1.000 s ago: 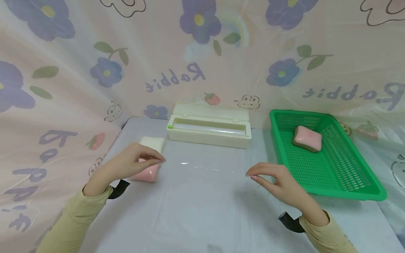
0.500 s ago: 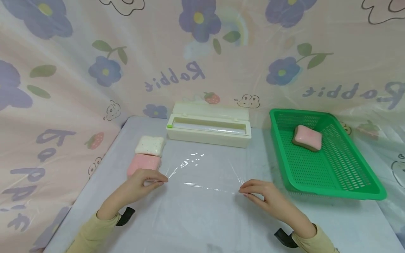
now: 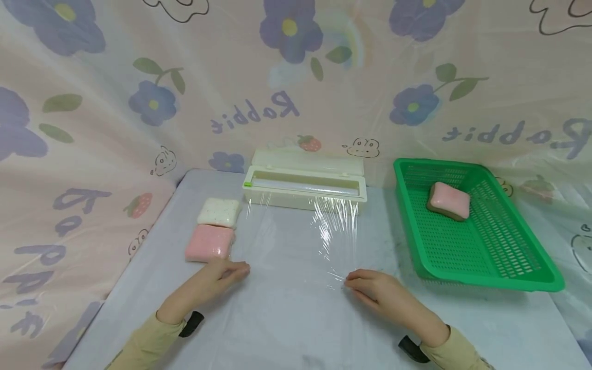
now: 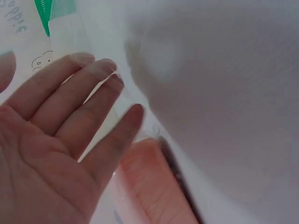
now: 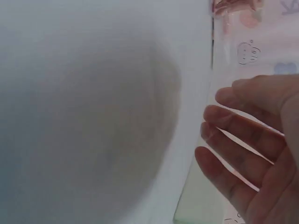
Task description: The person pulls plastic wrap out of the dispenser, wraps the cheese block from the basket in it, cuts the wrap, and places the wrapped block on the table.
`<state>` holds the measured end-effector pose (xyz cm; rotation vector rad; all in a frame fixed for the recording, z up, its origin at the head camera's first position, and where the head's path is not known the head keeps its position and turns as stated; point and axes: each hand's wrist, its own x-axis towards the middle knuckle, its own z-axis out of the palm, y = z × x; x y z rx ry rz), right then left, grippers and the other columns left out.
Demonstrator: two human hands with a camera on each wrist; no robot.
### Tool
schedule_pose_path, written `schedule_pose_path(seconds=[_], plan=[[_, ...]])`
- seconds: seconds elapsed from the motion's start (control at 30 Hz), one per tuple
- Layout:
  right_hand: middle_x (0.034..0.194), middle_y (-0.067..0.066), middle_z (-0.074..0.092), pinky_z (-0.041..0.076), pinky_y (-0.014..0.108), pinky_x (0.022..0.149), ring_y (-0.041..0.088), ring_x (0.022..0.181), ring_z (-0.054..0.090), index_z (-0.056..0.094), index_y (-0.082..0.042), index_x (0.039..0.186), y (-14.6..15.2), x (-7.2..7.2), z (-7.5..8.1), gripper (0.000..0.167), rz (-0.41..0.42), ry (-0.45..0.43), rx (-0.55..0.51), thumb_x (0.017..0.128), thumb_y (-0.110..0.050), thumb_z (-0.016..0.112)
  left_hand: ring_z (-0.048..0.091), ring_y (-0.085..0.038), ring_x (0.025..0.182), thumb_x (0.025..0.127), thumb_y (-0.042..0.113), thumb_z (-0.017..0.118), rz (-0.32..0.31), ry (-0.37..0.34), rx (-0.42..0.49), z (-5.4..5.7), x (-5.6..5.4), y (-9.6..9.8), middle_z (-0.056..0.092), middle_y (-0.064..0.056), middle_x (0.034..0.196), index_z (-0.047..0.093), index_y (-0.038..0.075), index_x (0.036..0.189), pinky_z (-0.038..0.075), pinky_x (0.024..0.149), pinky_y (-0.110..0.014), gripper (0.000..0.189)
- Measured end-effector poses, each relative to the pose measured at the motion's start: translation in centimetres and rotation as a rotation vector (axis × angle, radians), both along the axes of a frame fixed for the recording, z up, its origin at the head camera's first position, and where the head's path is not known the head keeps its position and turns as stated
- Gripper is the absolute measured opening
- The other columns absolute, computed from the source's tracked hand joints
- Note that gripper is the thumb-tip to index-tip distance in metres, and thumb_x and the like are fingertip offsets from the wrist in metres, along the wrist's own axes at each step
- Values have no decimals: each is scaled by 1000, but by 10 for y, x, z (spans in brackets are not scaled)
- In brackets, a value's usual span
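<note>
A sheet of clear plastic wrap (image 3: 296, 241) reaches from the white dispenser box (image 3: 305, 198) toward the near side of the table, with bright creases on its right part. My right hand (image 3: 384, 295) pinches its near right corner, where creases gather at thumb and index finger; the right wrist view shows those two tips overlapping. My left hand (image 3: 208, 282) is at the near left corner, fingers straight against the film. In the left wrist view its thumb stands apart from the fingers (image 4: 70, 100). Just beyond it lies a pink soap-like block (image 3: 210, 242).
A white speckled block (image 3: 219, 213) touches the pink one at its far side. The dispenser's lid (image 3: 307, 160) stands open against the patterned curtain. On the right, a green basket (image 3: 416, 231) holds another pink block (image 3: 449, 200) with a brown underside.
Both hands have drawn the plastic wrap toward the near side and lowered, the left hand moving off the pink block. The film has lengthened and its front edge has come nearer.
</note>
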<state>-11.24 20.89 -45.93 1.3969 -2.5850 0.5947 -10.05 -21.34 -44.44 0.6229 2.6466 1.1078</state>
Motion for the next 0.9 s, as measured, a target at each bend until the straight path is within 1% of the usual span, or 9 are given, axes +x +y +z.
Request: schedule_pose_path(seconds=[0.07,0.13,0.27,0.37,0.47,0.63,0.7,0.8,0.9], plan=[[110,5,67,55,38,83,21,103,63,72,-8,104,0,1,-4,22,11,15,16,82,-7,73,55,-22,117,102,32,47,24,-18,-1,-1,0,1,59,-10,128,60,1,127,45,99,-44,42],[113,8,66,55,39,84,23,105,62,72,-7,105,0,2,-7,24,15,28,32,81,-8,74,56,-20,116,103,27,47,52,-14,11,-2,-1,3,61,-8,126,57,0,130,45,98,-43,40],[118,10,64,54,40,86,25,109,61,70,-5,110,2,6,-11,29,-5,35,68,82,-12,74,63,-19,104,100,15,53,122,-22,72,-6,-3,4,69,-6,109,61,-3,123,52,90,-38,31],[124,10,62,53,40,89,25,114,58,69,-5,115,4,10,-12,35,-20,12,93,83,-18,74,67,-19,92,92,7,64,197,-31,134,-11,-6,6,71,-6,96,66,-3,113,54,83,-32,24],[131,10,57,51,41,91,25,119,54,65,-4,122,7,14,-11,43,-26,-23,122,85,-24,73,68,-20,84,82,-3,72,271,-35,211,-15,-8,8,71,-8,88,67,-5,105,56,78,-29,24],[139,10,50,48,43,95,27,126,48,59,-3,129,12,21,-11,55,-19,-44,154,85,-32,73,67,-21,76,72,-14,75,356,-45,308,-19,-9,11,69,-12,79,66,-8,98,57,73,-26,28],[142,10,48,47,43,97,27,128,46,56,-3,132,13,24,-11,59,-18,-51,162,84,-34,73,67,-20,74,70,-16,75,390,-29,325,-19,-7,12,68,-12,79,66,-7,96,57,71,-25,29],[146,8,43,45,44,99,27,130,43,52,-4,136,15,28,-11,64,-18,-59,170,85,-36,72,65,-21,73,67,-19,74,440,26,337,-19,-2,15,66,-13,78,67,-7,93,57,68,-23,30],[148,8,40,42,42,101,27,132,41,48,-4,139,17,31,-12,67,-16,-56,165,86,-37,71,64,-25,75,64,-20,73,497,123,315,-17,5,20,63,-12,80,67,-5,89,57,66,-24,30]])
